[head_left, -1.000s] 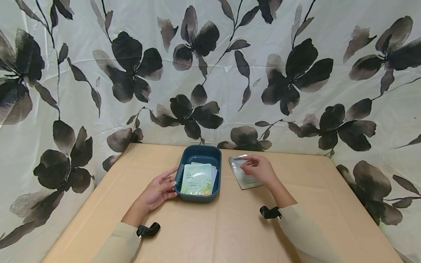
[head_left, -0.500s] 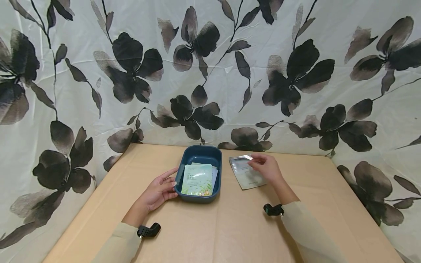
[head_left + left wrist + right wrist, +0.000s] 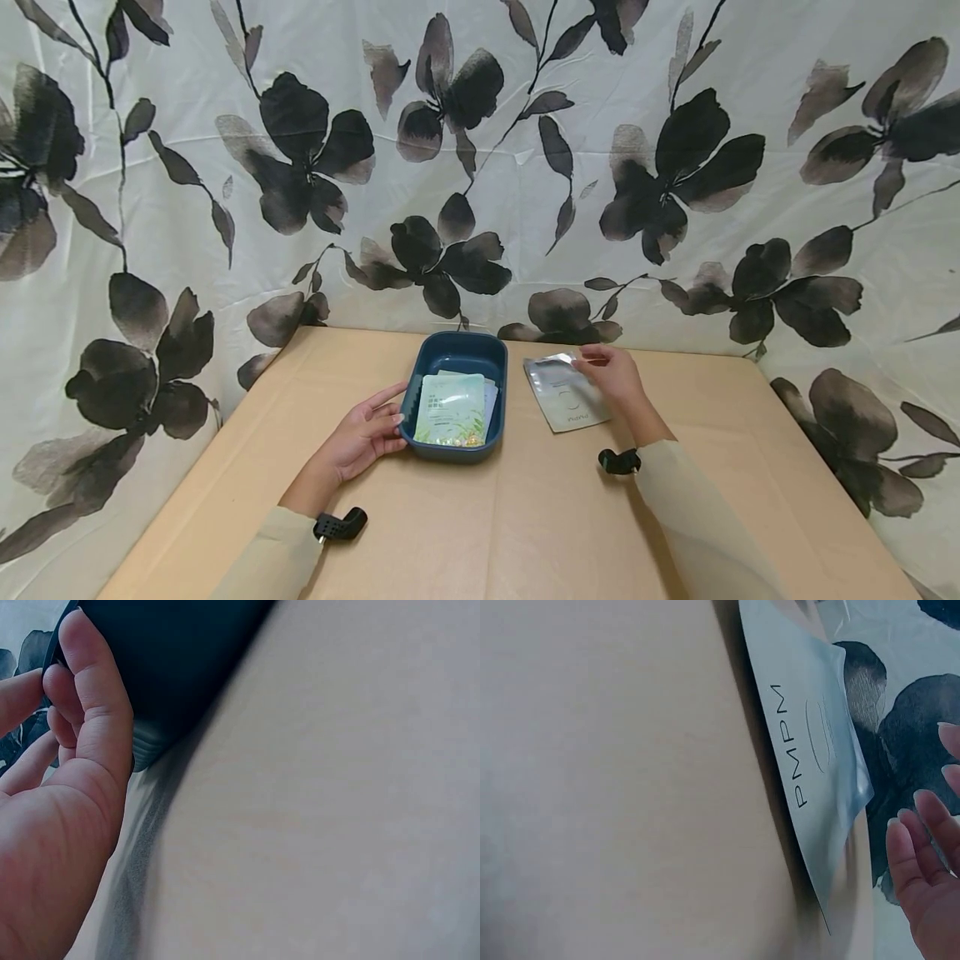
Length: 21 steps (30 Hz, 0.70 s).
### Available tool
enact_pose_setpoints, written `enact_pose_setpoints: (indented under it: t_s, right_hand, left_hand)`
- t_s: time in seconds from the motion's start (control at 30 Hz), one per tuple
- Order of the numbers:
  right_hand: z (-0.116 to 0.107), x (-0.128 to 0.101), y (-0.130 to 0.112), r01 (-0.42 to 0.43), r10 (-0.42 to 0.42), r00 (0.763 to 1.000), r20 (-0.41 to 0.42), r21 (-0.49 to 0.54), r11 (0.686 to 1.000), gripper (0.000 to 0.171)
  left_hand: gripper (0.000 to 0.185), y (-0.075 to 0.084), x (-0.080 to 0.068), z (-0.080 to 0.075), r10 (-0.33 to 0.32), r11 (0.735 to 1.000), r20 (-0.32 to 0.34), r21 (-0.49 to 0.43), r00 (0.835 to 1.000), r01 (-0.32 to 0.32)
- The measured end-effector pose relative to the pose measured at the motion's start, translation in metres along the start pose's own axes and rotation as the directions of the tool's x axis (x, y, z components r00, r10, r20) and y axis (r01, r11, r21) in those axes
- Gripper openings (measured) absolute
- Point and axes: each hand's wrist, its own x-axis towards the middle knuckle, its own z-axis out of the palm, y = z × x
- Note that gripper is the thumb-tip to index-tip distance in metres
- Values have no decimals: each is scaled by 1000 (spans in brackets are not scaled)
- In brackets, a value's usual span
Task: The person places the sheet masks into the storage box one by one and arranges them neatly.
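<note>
A dark blue plastic container stands on the table. My left hand holds it at its left side, the thumb on the wall near the rim and the other fingers along the side. Inside the container lies a pale green sachet with a plant print, on top of a bluish one. To its right, a silver sachet marked PMPM lies on the table. My right hand hovers at the silver sachet's upper right corner. In the right wrist view its loosely curled fingers are apart from the sachet.
The tan-covered table ends at the back against a white curtain with dark flowers. A black wrist camera sits on my left wrist, and another black camera on my right.
My right hand has moved right across the silver sachet, from over its top to its upper right corner. The left hand, the container and its sachets stay put.
</note>
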Motion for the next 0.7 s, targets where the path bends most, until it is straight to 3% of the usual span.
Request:
enact_pose_setpoints:
  t_s: [0.47,0.7]
  right_hand:
    - [12,17,9,-54,56,997,62,-30,998,50]
    - [20,20,6,-77,83,995,62,-94,993,51]
  left_hand:
    - [67,-2,2,-1,-16,1000,-11,-4,1000,16]
    - [67,-2,1,-2,-14,1000,-14,-4,1000,14]
